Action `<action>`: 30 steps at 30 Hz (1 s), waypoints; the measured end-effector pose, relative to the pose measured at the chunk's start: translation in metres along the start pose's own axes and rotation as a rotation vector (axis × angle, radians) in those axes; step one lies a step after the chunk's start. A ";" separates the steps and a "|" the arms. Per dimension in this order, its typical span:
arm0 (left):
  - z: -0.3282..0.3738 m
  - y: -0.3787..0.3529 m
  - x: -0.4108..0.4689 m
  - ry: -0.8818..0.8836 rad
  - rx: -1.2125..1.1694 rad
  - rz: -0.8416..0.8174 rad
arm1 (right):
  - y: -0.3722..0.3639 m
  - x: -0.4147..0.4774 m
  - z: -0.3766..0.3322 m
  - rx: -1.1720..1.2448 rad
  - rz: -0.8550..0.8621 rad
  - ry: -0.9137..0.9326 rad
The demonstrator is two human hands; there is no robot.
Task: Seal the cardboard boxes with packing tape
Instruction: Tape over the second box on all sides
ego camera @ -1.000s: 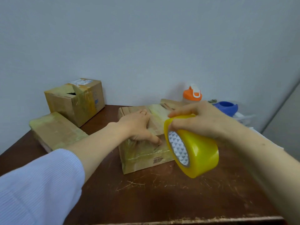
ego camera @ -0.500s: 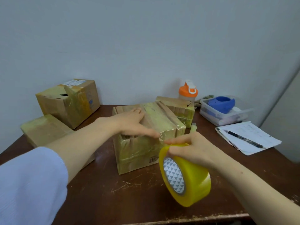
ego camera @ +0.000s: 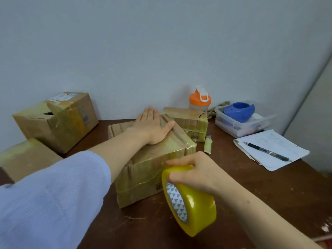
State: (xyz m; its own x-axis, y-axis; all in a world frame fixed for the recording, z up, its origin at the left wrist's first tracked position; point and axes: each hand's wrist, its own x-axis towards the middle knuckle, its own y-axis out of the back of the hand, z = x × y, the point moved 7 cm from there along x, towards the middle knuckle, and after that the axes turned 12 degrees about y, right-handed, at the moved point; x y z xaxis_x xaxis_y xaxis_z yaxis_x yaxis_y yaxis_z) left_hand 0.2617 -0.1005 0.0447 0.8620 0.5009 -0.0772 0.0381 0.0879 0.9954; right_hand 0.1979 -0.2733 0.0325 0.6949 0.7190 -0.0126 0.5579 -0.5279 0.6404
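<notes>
While the left hand [ego camera: 152, 126] presses flat on the box [ego camera: 158, 159], the right hand [ego camera: 195, 173] grips the tape roll [ego camera: 194, 203] at its near edge, probably about to draw tape down the front.

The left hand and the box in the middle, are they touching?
Touching. The head view shows the left hand lying flat, palm down, on top of the middle box.

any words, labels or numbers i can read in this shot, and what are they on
Nothing is legible.
Label on the left box: too blurred.
Blue sticker on its side: too small.
Barcode on the middle box: digits too small.
Notepad: faint writing, unreadable.
Tape roll core: triangle pattern, no words.
</notes>
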 end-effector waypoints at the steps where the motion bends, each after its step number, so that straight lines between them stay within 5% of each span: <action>1: 0.001 0.000 -0.004 0.013 -0.006 -0.010 | 0.000 0.001 -0.001 0.006 -0.008 -0.001; 10: 0.024 -0.015 -0.036 -0.088 -0.002 -0.081 | 0.003 0.004 0.001 0.011 -0.033 0.013; 19: -0.006 -0.001 -0.009 0.021 0.037 -0.044 | 0.000 0.003 -0.002 -0.011 -0.015 0.016; 25: 0.025 -0.023 -0.074 -0.216 0.036 -0.102 | 0.000 0.003 0.001 0.000 -0.029 0.009; 30: 0.021 -0.005 -0.047 -0.173 0.044 -0.130 | 0.002 0.007 0.001 -0.002 -0.043 0.005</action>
State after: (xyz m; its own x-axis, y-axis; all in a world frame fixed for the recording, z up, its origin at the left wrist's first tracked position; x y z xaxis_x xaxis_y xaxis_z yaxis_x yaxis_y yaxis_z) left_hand 0.2314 -0.1423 0.0443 0.9220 0.3328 -0.1977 0.1731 0.1021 0.9796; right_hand 0.2046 -0.2697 0.0332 0.6685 0.7429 -0.0363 0.5857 -0.4957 0.6413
